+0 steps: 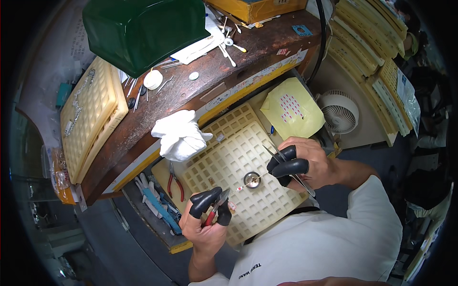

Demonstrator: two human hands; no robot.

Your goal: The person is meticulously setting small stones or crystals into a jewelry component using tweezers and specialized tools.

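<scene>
A small metal ring point(252, 179) is seen over the cream grid tray point(238, 143), with a thin beaded wire point(244, 186) touching it. Tweezers point(286, 164) are pinched in the right hand point(305, 164), its fingers closed. Red-handled pliers point(217, 207) are gripped by the left hand point(206, 221). A white cloth point(179, 133) lies on the table point(191, 90).

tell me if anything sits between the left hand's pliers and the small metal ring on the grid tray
Nothing visible does. The left hand holds red-handled pliers just lower left of the small round metal ring; only bare cream plastic grid tray and a thin beaded piece lie between.
</scene>
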